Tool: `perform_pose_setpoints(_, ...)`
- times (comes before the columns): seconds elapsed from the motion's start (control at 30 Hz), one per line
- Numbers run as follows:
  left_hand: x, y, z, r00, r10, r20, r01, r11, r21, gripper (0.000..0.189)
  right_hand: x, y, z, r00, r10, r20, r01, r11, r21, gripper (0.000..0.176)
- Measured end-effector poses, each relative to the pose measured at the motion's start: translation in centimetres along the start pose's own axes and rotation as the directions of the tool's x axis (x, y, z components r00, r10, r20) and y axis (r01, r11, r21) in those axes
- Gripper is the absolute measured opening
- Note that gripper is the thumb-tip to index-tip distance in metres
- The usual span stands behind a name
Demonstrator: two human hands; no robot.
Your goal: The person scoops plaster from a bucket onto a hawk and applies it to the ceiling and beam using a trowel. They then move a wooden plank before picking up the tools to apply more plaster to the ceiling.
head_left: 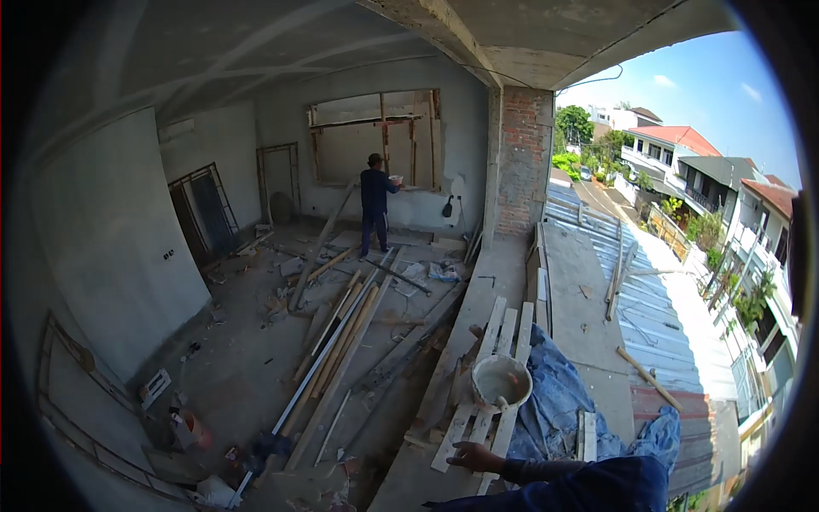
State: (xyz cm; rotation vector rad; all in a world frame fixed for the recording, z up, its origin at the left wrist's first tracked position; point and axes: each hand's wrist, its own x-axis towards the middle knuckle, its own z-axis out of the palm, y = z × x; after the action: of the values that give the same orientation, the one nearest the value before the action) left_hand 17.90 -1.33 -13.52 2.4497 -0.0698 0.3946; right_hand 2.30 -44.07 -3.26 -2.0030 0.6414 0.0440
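My right hand [476,458] reaches in from the lower right in a dark blue sleeve [589,491]. Its fingers point left and are slightly apart, at the near ends of some pale wooden planks [458,431], and nothing shows in them. Just beyond it, a round bucket [522,375] with grey residue inside rests on the planks. A crumpled blue tarp [554,384] lies to the right of the bucket. My left hand is outside the view.
Long poles and boards [345,341] lie across the debris-strewn floor below. Another person [374,200] stands at the far wall by a framed opening [414,141]. On the right, a ledge [589,282] borders metal roofing [661,328]. A brick column [525,162] rises ahead.
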Motion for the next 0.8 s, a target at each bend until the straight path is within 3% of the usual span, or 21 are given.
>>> perform_pose_setpoints(0.07, -0.1, -0.8, 0.2, 0.994, -0.083, 0.067, 0.084, 0.996, -0.007, 0.057, -0.1, 1.2, -0.3, 0.998, -0.041, -0.040, 0.038, 0.997, -0.068, 0.074)
perform_pose_setpoints(0.13, 0.1, -2.7, 1.8, 0.995, 0.074, 0.062, -0.091, 0.931, 0.352, 0.061, -1.0, 1.2, -0.7, 0.991, -0.071, -0.111, 0.054, 0.987, -0.151, 0.070)
perform_pose_setpoints(0.23, 0.3, -3.8, 1.5, 0.990, 0.143, 0.000, -0.137, 0.948, 0.287, 0.068, -2.1, 2.3, -1.9, 0.975, -0.079, -0.207, 0.022, 0.964, -0.266, 0.065)
perform_pose_setpoints(0.3, -0.5, -0.1, -1.3, 0.980, 0.194, 0.035, -0.183, 0.830, 0.527, 0.048, -2.8, 2.7, -3.1, 0.949, -0.074, -0.307, -0.021, 0.955, -0.297, 0.061)
perform_pose_setpoints(0.33, -0.6, 2.1, -2.9, 0.990, 0.135, -0.038, -0.110, 0.917, 0.384, 0.052, -2.9, 2.6, -3.8, 0.927, -0.098, -0.363, -0.028, 0.945, -0.325, 0.056)
perform_pose_setpoints(0.37, -0.3, 4.9, -4.8, 1.000, 0.017, -0.017, -0.013, 0.971, 0.238, 0.057, -2.7, 3.0, -4.7, 0.915, -0.107, -0.389, -0.037, 0.938, -0.344, 0.054)
perform_pose_setpoints(0.4, -0.1, 7.7, -6.7, 0.995, -0.100, 0.004, 0.099, 0.991, 0.094, 0.062, -3.0, 2.0, -5.8, 0.903, -0.014, -0.430, -0.120, 0.952, -0.282, 0.054)
perform_pose_setpoints(0.43, -0.2, 7.5, -7.1, 0.976, -0.208, 0.061, 0.215, 0.962, -0.167, 0.065, -2.4, 4.1, -6.2, 0.833, -0.160, -0.530, -0.069, 0.920, -0.387, 0.054)
perform_pose_setpoints(0.47, -0.2, 7.3, -7.4, 0.943, -0.312, 0.117, 0.332, 0.852, -0.404, 0.068, -2.2, 4.6, -7.0, 0.800, -0.151, -0.581, -0.101, 0.920, -0.378, 0.054)
perform_pose_setpoints(0.53, -0.8, 5.0, -7.5, 0.915, -0.377, 0.141, 0.366, 0.631, -0.684, 0.067, -1.8, 5.7, -8.5, 0.725, -0.169, -0.668, -0.167, 0.897, -0.409, 0.052)
perform_pose_setpoints(0.63, 0.5, 9.3, -9.0, 0.893, -0.406, 0.194, 0.397, 0.506, -0.766, 0.064, -1.0, 8.2, -9.8, 0.678, -0.098, -0.728, -0.373, 0.808, -0.456, 0.059)
perform_pose_setpoints(0.7, 1.4, 13.2, -11.3, 0.740, -0.612, 0.279, 0.451, 0.144, -0.881, 0.066, -0.7, 8.7, -10.2, 0.648, -0.023, -0.761, -0.473, 0.772, -0.426, 0.058)
perform_pose_setpoints(0.77, 1.0, 10.0, -10.8, 0.896, -0.384, 0.221, 0.402, 0.493, -0.771, 0.075, 0.7, 11.8, -10.1, 0.616, 0.041, -0.786, -0.495, 0.797, -0.346, 0.059)
perform_pose_setpoints(0.8, 1.4, 10.0, -11.0, 0.868, -0.428, 0.253, 0.425, 0.376, -0.824, 0.075, 2.4, 15.2, -10.2, 0.618, 0.052, -0.785, -0.497, 0.800, -0.337, 0.059)
